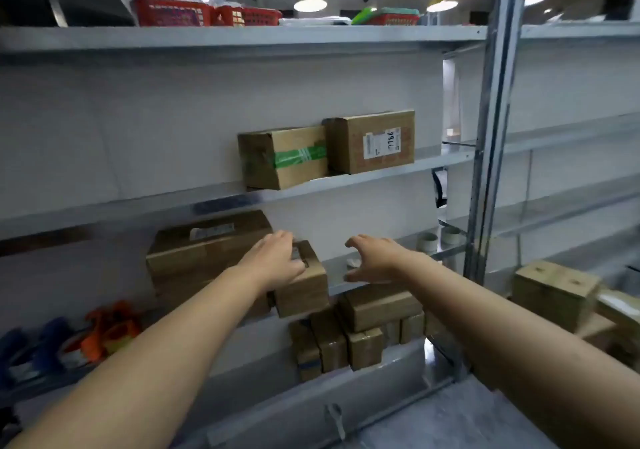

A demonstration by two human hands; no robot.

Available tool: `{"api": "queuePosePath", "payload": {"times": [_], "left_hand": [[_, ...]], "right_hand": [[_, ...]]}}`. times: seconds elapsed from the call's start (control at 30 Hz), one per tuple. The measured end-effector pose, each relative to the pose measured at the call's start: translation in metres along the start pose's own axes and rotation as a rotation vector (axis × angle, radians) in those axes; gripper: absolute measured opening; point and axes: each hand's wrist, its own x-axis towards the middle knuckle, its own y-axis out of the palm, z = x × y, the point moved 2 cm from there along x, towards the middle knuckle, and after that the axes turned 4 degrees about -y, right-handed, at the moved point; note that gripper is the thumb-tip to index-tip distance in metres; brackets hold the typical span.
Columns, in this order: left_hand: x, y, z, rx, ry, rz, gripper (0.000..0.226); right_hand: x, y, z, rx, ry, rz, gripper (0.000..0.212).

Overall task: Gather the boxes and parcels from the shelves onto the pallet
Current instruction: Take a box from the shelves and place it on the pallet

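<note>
A small cardboard box [304, 289] juts over the front edge of the third shelf [381, 275]. My left hand [273, 258] lies on its top left side, fingers over the top. My right hand [374, 256] hovers just right of the box with fingers spread and loosely curved, holding nothing. A larger cardboard box [194, 254] sits directly left of the small one. On the shelf above stand a box with green tape [284, 157] and a box with a white label [374, 140].
Several small boxes [356, 331] are stacked on the lowest shelf. More boxes [557, 289] sit at the right beyond the metal upright [485, 157]. Red baskets [204, 12] line the top shelf. Orange and blue items [86, 337] lie at lower left. Tape rolls [440, 239] rest behind.
</note>
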Motion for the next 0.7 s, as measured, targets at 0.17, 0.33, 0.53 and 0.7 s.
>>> {"api": "queuePosePath", "payload": {"times": [0.17,0.33,0.53,0.7], "left_hand": [[0.034,0.043,-0.07,-0.012,0.14,0.09,0.055],[0.067,0.093,-0.183,-0.105,0.305,0.156,0.051],[0.107,0.154,-0.325,-0.116,0.465,0.204,0.05],[0.136,0.211,-0.428,-0.212,0.497,0.284,0.052]], "right_hand": [[-0.039,-0.005,-0.074,-0.028,0.129,-0.069,0.071],[-0.092,-0.025,-0.169,-0.052,0.328,-0.113,0.073],[-0.158,-0.045,-0.298,-0.008,0.529,-0.107,0.069],[-0.197,-0.053,-0.409,0.106,0.677,-0.148,0.069]]}}
